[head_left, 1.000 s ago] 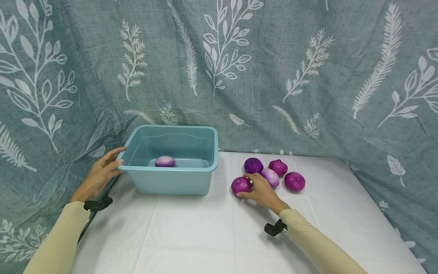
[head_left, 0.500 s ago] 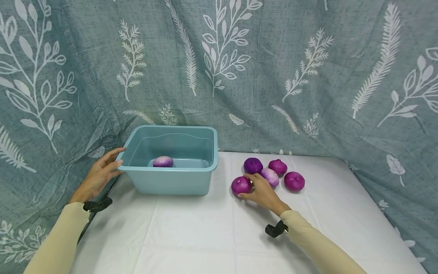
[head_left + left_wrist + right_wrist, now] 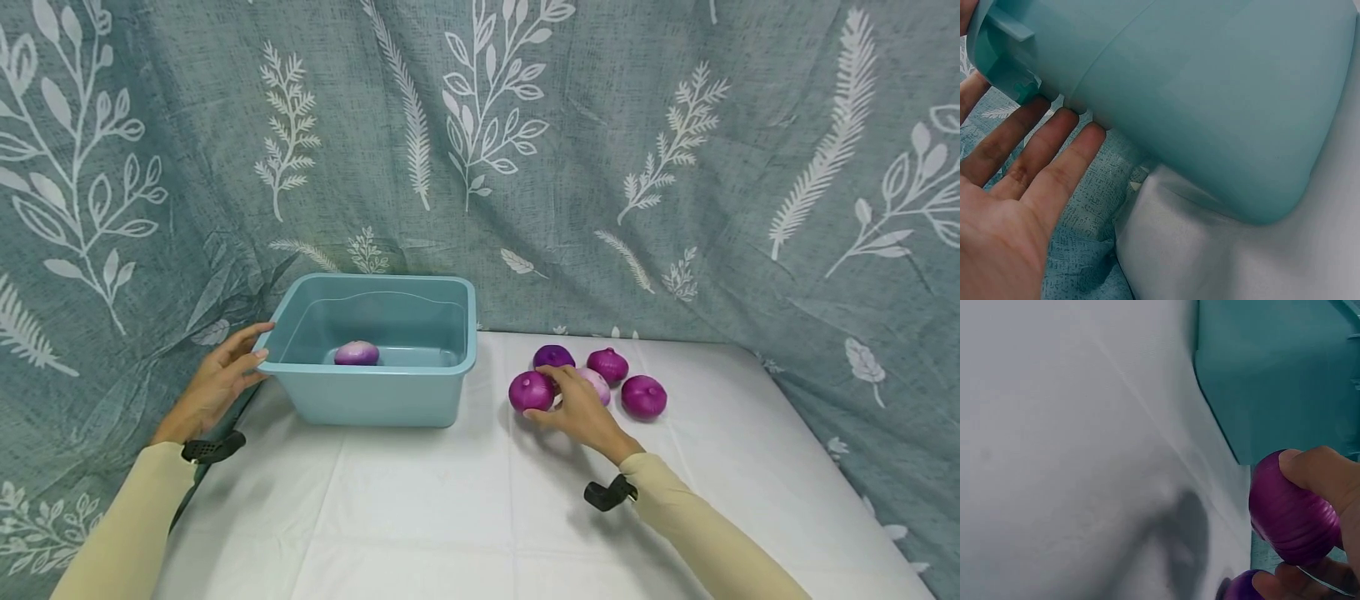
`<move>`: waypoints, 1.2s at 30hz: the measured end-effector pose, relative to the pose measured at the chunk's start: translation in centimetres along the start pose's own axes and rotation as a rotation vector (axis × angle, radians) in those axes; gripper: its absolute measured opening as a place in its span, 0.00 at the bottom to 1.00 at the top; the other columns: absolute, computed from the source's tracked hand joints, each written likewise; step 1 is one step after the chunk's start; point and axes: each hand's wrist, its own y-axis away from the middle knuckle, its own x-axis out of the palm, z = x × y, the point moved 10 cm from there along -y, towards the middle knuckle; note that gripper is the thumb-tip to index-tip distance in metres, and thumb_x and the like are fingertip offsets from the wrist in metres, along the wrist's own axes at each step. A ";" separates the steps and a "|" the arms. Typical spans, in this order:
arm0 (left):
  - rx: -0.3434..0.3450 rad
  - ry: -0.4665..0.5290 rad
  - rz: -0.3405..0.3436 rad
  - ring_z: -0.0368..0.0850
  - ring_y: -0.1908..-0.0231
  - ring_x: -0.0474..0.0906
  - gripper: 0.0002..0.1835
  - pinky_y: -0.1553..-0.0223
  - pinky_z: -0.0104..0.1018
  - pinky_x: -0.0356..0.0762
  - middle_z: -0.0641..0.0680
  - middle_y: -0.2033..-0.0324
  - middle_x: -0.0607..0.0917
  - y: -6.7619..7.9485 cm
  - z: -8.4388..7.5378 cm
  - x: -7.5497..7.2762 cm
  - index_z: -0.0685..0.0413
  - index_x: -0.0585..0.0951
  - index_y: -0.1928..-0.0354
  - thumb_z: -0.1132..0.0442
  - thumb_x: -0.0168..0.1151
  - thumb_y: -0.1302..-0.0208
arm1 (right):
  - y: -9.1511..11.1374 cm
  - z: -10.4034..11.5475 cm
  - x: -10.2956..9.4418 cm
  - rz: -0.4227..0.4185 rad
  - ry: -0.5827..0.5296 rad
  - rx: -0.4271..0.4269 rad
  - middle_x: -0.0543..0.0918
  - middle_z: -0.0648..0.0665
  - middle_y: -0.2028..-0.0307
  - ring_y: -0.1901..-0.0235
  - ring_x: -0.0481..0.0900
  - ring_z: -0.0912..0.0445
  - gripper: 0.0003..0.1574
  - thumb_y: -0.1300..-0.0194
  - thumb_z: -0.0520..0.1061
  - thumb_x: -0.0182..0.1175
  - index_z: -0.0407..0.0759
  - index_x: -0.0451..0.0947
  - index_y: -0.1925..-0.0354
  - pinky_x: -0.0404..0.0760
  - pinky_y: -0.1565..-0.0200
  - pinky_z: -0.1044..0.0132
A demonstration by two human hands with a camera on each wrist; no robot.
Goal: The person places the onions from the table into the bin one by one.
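My right hand [image 3: 583,410] pinches a red onion [image 3: 531,392] between thumb and fingers, in front of the other onions. In the right wrist view the thumb lies on one side of this onion [image 3: 1288,512], with fingers on the other side. My left hand [image 3: 217,385] touches the left rim of a blue plastic tub [image 3: 375,398]. Seen from the left wrist, fairly straight fingers [image 3: 1063,172] rest their tips against the tub's outer wall. A paler purple onion [image 3: 357,353] lies inside the tub.
Behind and beside my right hand are a dark purple onion [image 3: 553,357], a pale onion [image 3: 597,383] partly hidden by the hand, and two more red onions, one with a pointed top [image 3: 608,365] and one rounder [image 3: 643,397]. A patterned curtain [image 3: 480,167] hangs behind the white-covered table [image 3: 420,508].
My right hand has raised the red onion slightly, and it now overlaps the dark purple one. The left hand stays at the tub's rim. The onion in the tub has shifted slightly left.
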 end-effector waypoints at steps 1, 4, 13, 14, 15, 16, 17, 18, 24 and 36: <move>0.001 -0.002 0.001 0.54 0.22 0.45 0.30 0.45 0.26 0.79 0.53 0.19 0.47 0.0 0.0 0.0 0.44 0.59 0.19 0.58 0.52 0.18 | -0.1 0.1 -0.2 -0.003 -0.007 0.003 0.78 0.41 0.49 0.57 0.80 0.51 0.51 0.47 0.55 0.82 0.38 0.74 0.32 0.84 0.58 0.61; 0.000 -0.009 0.001 0.54 0.22 0.47 0.30 0.45 0.26 0.78 0.53 0.19 0.47 0.1 0.0 0.0 0.44 0.59 0.19 0.57 0.52 0.18 | -0.4 0.5 -0.8 -0.013 -0.017 0.004 0.78 0.41 0.48 0.58 0.81 0.51 0.51 0.47 0.55 0.82 0.38 0.73 0.31 0.83 0.58 0.61; 0.016 -0.010 0.015 0.54 0.21 0.44 0.31 0.44 0.28 0.77 0.53 0.18 0.45 0.1 -0.1 0.0 0.42 0.59 0.19 0.58 0.53 0.18 | -1.6 2.2 -2.4 -0.051 0.012 -0.036 0.78 0.44 0.48 0.56 0.80 0.52 0.48 0.46 0.61 0.80 0.44 0.76 0.33 0.85 0.53 0.58; 0.021 -0.006 0.020 0.54 0.21 0.43 0.31 0.44 0.28 0.77 0.54 0.18 0.44 0.1 -0.2 0.1 0.42 0.59 0.19 0.58 0.53 0.18 | -1.7 2.4 -2.5 -0.054 0.021 -0.042 0.79 0.45 0.48 0.55 0.79 0.53 0.49 0.46 0.62 0.80 0.44 0.75 0.33 0.84 0.52 0.58; 0.027 -0.001 0.025 0.55 0.21 0.42 0.31 0.44 0.28 0.77 0.54 0.18 0.44 0.1 -0.2 0.1 0.42 0.59 0.19 0.58 0.52 0.18 | -1.8 2.7 -2.7 -0.057 0.024 -0.048 0.79 0.45 0.48 0.55 0.79 0.53 0.49 0.45 0.63 0.79 0.45 0.75 0.33 0.84 0.52 0.58; 0.030 0.001 0.029 0.55 0.21 0.42 0.31 0.44 0.27 0.77 0.55 0.18 0.43 0.1 -0.2 0.1 0.42 0.59 0.19 0.58 0.52 0.18 | -1.9 2.9 -2.8 -0.060 0.020 -0.053 0.79 0.45 0.48 0.55 0.79 0.53 0.49 0.45 0.63 0.79 0.45 0.75 0.32 0.85 0.52 0.57; 0.028 0.005 0.028 0.55 0.21 0.42 0.31 0.44 0.27 0.77 0.54 0.18 0.44 0.1 -0.2 0.1 0.42 0.59 0.19 0.58 0.53 0.18 | -2.0 3.1 -2.9 -0.063 0.017 -0.060 0.79 0.45 0.47 0.56 0.79 0.53 0.49 0.45 0.63 0.79 0.45 0.75 0.32 0.85 0.52 0.57; 0.025 0.004 0.029 0.55 0.21 0.42 0.31 0.44 0.27 0.77 0.54 0.18 0.43 0.1 -0.1 0.1 0.42 0.59 0.19 0.58 0.53 0.18 | -2.1 3.3 -3.0 -0.068 0.011 -0.065 0.79 0.45 0.47 0.56 0.80 0.54 0.49 0.45 0.63 0.79 0.45 0.75 0.32 0.85 0.52 0.58; -0.006 -0.012 0.007 0.56 0.20 0.41 0.31 0.45 0.26 0.77 0.52 0.18 0.45 0.0 0.1 -0.1 0.43 0.58 0.19 0.57 0.53 0.18 | -2.9 4.5 -3.4 -0.084 -0.032 -0.079 0.79 0.43 0.45 0.57 0.83 0.55 0.49 0.45 0.61 0.79 0.44 0.75 0.32 0.85 0.46 0.55; -0.006 -0.030 0.003 0.58 0.20 0.38 0.31 0.44 0.27 0.77 0.52 0.18 0.45 0.0 0.1 -0.1 0.43 0.59 0.19 0.57 0.53 0.18 | -3.8 6.5 -4.7 -0.094 -0.122 -0.092 0.77 0.43 0.48 0.58 0.85 0.52 0.48 0.44 0.58 0.80 0.44 0.73 0.31 0.88 0.54 0.59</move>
